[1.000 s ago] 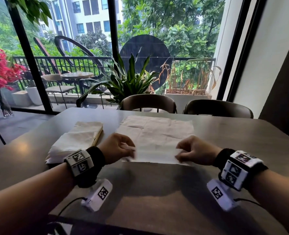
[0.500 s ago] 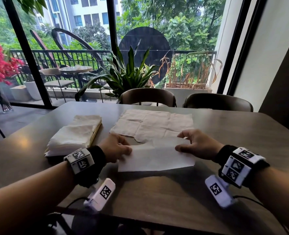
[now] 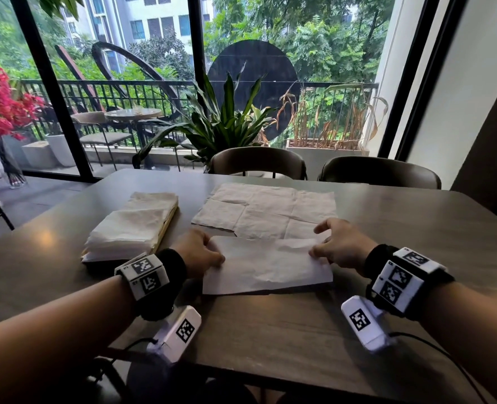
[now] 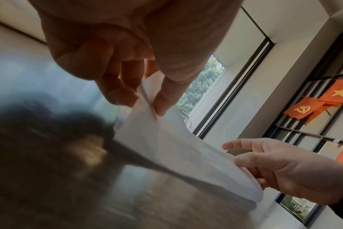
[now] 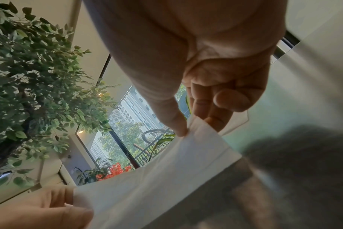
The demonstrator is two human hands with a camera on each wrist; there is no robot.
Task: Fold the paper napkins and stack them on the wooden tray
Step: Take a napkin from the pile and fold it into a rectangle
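Thin, limp napkin (image 3: 266,265), easily creased or torn; best pinched at its corners; lying on the counter (image 3: 270,330) near the front edge, long axis left to right, partly over an unfolded sheet (image 3: 266,209); left hand (image 3: 197,253) and right hand (image 3: 341,244) each pinching one end, thumb against fingers; folded stack on wooden tray (image 3: 165,225) just left.

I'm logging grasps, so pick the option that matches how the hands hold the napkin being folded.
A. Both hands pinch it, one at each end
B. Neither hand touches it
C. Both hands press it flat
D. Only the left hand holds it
A: the left hand and right hand each pinch an end of the napkin, lifted above the table.
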